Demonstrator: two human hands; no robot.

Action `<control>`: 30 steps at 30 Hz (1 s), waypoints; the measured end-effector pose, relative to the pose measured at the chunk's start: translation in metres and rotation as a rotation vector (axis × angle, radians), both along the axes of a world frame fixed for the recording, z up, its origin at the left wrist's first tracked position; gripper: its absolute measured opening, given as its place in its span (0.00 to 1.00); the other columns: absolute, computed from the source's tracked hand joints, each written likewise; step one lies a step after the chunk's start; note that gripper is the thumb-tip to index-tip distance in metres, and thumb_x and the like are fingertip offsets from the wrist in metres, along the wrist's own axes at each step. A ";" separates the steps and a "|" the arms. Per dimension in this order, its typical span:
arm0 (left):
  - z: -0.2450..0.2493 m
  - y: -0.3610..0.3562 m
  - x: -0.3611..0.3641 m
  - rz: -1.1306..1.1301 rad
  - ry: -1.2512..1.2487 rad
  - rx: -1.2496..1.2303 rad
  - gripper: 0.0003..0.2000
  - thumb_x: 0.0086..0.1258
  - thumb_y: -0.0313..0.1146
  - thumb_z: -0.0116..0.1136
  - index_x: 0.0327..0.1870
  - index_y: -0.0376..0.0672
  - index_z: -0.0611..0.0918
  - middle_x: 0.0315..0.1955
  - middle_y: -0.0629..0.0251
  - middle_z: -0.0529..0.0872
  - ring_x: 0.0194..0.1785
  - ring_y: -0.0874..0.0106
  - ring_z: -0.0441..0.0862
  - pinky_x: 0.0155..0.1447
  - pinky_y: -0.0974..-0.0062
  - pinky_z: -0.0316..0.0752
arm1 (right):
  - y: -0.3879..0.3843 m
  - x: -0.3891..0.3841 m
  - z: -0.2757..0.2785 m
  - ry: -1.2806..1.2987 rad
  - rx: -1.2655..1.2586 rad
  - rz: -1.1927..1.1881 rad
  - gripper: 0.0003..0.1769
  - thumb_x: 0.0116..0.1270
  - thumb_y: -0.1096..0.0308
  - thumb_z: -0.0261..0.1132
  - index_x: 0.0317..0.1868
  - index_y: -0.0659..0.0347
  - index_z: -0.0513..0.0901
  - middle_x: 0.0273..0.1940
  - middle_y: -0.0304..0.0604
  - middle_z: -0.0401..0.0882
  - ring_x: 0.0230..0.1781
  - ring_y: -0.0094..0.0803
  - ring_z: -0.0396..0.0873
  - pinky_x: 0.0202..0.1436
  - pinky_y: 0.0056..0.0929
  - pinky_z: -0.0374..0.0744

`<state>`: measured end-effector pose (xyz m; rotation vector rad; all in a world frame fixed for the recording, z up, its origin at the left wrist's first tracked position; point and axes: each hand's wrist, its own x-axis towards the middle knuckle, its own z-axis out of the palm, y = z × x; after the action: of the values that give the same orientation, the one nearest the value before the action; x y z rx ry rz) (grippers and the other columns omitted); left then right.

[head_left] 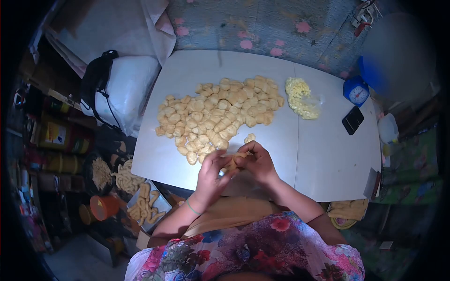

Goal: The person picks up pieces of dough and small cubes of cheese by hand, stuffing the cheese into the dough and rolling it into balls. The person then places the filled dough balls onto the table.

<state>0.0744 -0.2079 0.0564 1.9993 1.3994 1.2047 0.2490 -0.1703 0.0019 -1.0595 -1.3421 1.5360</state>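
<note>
Near the front edge of the white table, my left hand and my right hand come together around a piece of dough. Fingers of both hands are closed on it and cover part of it. A small pale bit shows below the dough, by my left fingers; what it is I cannot make out. Just beyond my right hand lies a single dough piece. Past my hands, a wide spread of rounded dough pieces covers the table's middle, many of them touching.
Right of the dough lies a clear bag of pale yellow chunks. Farther right are a blue scale and a black phone. At lower left stand a tray of dough strips and an orange container. A white sack sits at upper left.
</note>
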 end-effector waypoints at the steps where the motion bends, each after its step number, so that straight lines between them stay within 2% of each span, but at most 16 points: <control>1: -0.006 -0.001 -0.001 0.001 -0.088 -0.033 0.12 0.58 0.22 0.66 0.44 0.34 0.82 0.49 0.53 0.78 0.46 0.64 0.82 0.51 0.70 0.79 | 0.001 0.006 0.004 0.097 -0.023 -0.030 0.13 0.66 0.74 0.64 0.48 0.64 0.71 0.45 0.47 0.77 0.42 0.32 0.82 0.41 0.29 0.84; 3: -0.023 -0.001 -0.006 0.002 -0.262 -0.095 0.11 0.59 0.22 0.66 0.43 0.34 0.82 0.49 0.52 0.79 0.46 0.64 0.82 0.50 0.68 0.80 | 0.006 0.017 0.017 0.417 -0.119 -0.178 0.15 0.66 0.75 0.62 0.51 0.64 0.72 0.51 0.48 0.73 0.48 0.34 0.79 0.47 0.32 0.83; 4: -0.015 -0.004 -0.002 0.047 -0.602 -0.215 0.09 0.61 0.21 0.63 0.42 0.34 0.81 0.47 0.53 0.80 0.46 0.65 0.82 0.48 0.69 0.81 | 0.012 0.023 0.022 0.639 -0.195 -0.295 0.16 0.65 0.75 0.61 0.53 0.64 0.73 0.54 0.48 0.72 0.52 0.35 0.78 0.50 0.34 0.82; 5: -0.025 -0.004 -0.008 0.072 -0.705 -0.183 0.08 0.63 0.18 0.58 0.42 0.34 0.80 0.48 0.54 0.80 0.50 0.67 0.80 0.52 0.70 0.78 | 0.022 0.035 0.018 0.434 -0.043 -0.220 0.17 0.65 0.75 0.61 0.55 0.63 0.73 0.56 0.47 0.71 0.55 0.35 0.75 0.54 0.35 0.80; 7: -0.037 -0.003 -0.018 0.146 -0.607 -0.121 0.11 0.61 0.15 0.53 0.44 0.35 0.78 0.48 0.54 0.80 0.55 0.68 0.77 0.58 0.70 0.74 | 0.047 0.068 -0.008 0.020 0.260 -0.067 0.20 0.65 0.75 0.59 0.58 0.60 0.73 0.58 0.46 0.69 0.62 0.35 0.70 0.61 0.37 0.75; 8: -0.047 -0.006 -0.025 0.117 -0.570 -0.206 0.14 0.58 0.16 0.52 0.46 0.35 0.77 0.51 0.53 0.79 0.58 0.65 0.74 0.63 0.68 0.69 | 0.054 0.077 -0.033 -0.096 0.213 0.059 0.21 0.64 0.69 0.62 0.58 0.59 0.75 0.58 0.49 0.69 0.64 0.39 0.67 0.67 0.40 0.68; 11: -0.058 -0.009 -0.011 0.021 -0.237 -0.196 0.18 0.55 0.18 0.53 0.49 0.36 0.77 0.53 0.52 0.78 0.58 0.58 0.75 0.66 0.64 0.66 | 0.055 0.046 0.045 -0.755 0.367 0.324 0.25 0.62 0.59 0.66 0.58 0.59 0.76 0.60 0.54 0.68 0.65 0.46 0.65 0.68 0.41 0.65; 13: -0.068 -0.003 0.006 -0.001 0.206 -0.098 0.22 0.55 0.25 0.62 0.53 0.36 0.76 0.57 0.53 0.75 0.61 0.51 0.70 0.67 0.58 0.62 | 0.054 0.044 0.037 -0.829 0.547 0.473 0.35 0.57 0.49 0.69 0.61 0.59 0.74 0.62 0.58 0.66 0.67 0.53 0.63 0.70 0.45 0.63; 15: -0.061 -0.009 0.021 -0.001 0.285 -0.159 0.25 0.53 0.30 0.66 0.55 0.38 0.76 0.58 0.52 0.74 0.62 0.51 0.69 0.65 0.56 0.63 | 0.041 0.049 0.004 -0.630 0.678 0.556 0.37 0.56 0.47 0.70 0.62 0.59 0.73 0.63 0.59 0.66 0.68 0.53 0.62 0.70 0.44 0.62; 16: -0.069 -0.012 0.022 -0.048 0.282 -0.186 0.28 0.53 0.31 0.67 0.57 0.38 0.74 0.57 0.51 0.73 0.62 0.51 0.69 0.65 0.56 0.63 | 0.026 0.049 0.020 -0.632 0.523 0.555 0.36 0.55 0.49 0.71 0.60 0.60 0.74 0.62 0.58 0.67 0.67 0.53 0.63 0.70 0.45 0.63; 21: -0.101 -0.016 0.027 -0.004 0.250 -0.205 0.28 0.58 0.29 0.63 0.62 0.37 0.70 0.56 0.49 0.72 0.59 0.52 0.71 0.62 0.57 0.67 | 0.015 0.050 -0.026 -0.703 0.780 0.492 0.27 0.60 0.62 0.68 0.58 0.61 0.75 0.61 0.55 0.68 0.66 0.51 0.64 0.69 0.43 0.65; 22: -0.093 -0.004 0.024 -0.054 0.117 -0.160 0.26 0.60 0.28 0.61 0.62 0.36 0.71 0.56 0.49 0.72 0.59 0.52 0.71 0.62 0.58 0.68 | 0.020 0.044 -0.031 -0.722 0.836 0.466 0.26 0.61 0.64 0.67 0.59 0.61 0.74 0.61 0.55 0.68 0.66 0.50 0.65 0.69 0.42 0.65; 25: -0.092 0.021 0.028 0.056 -0.340 -0.100 0.22 0.67 0.29 0.56 0.62 0.35 0.70 0.54 0.48 0.74 0.57 0.54 0.72 0.62 0.64 0.67 | 0.033 0.018 -0.030 -0.385 0.483 0.239 0.24 0.65 0.68 0.64 0.61 0.59 0.72 0.61 0.53 0.68 0.66 0.47 0.66 0.69 0.42 0.66; 26: -0.091 0.023 0.028 0.082 -0.415 -0.115 0.21 0.67 0.28 0.56 0.61 0.35 0.72 0.53 0.50 0.73 0.59 0.57 0.71 0.62 0.67 0.67 | 0.031 0.006 -0.027 -0.078 0.299 0.211 0.25 0.66 0.66 0.63 0.63 0.59 0.70 0.61 0.52 0.69 0.65 0.46 0.66 0.69 0.42 0.66; 29: -0.030 -0.004 0.021 0.156 -0.034 0.205 0.25 0.66 0.43 0.58 0.62 0.39 0.74 0.53 0.54 0.71 0.58 0.53 0.68 0.64 0.52 0.61 | -0.002 -0.023 -0.009 0.791 -0.308 0.100 0.29 0.70 0.58 0.60 0.67 0.58 0.63 0.59 0.49 0.70 0.64 0.45 0.67 0.68 0.43 0.68; 30: -0.017 -0.016 0.015 0.143 0.113 0.188 0.31 0.67 0.53 0.54 0.66 0.43 0.71 0.59 0.51 0.69 0.65 0.48 0.63 0.68 0.47 0.53 | -0.018 -0.036 0.009 0.835 -0.336 0.096 0.31 0.70 0.57 0.59 0.69 0.56 0.61 0.60 0.50 0.70 0.62 0.44 0.71 0.66 0.44 0.71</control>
<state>0.0894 -0.2241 0.0397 2.1540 1.5580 1.3484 0.2127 -0.1883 0.0113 -0.4233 -0.5709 2.0029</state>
